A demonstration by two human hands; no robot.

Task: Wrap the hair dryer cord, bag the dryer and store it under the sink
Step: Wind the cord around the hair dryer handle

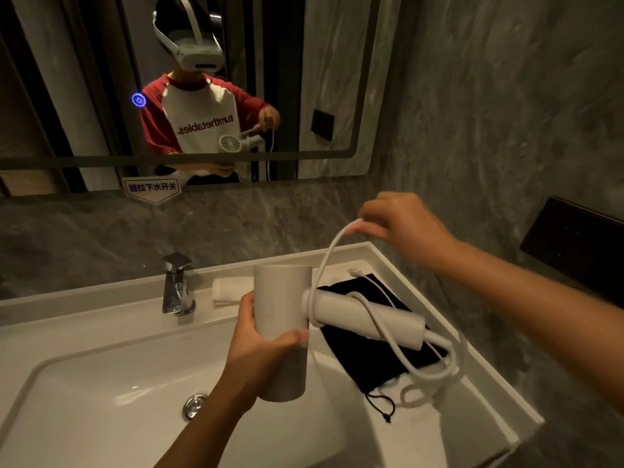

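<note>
Above the right half of the white ceramic sink (101, 332), the left hand (260, 346) wraps around the upright barrel of the white cylindrical hair dryer (283, 329), forearm rising from below. The right hand (401, 224), arm reaching in from the right, pinches the white rubber cord (329, 255) and lifts it; one turn circles the dryer's handle. A black drawstring fabric bag (368, 356) lies flat along the counter's right edge beneath.
</note>
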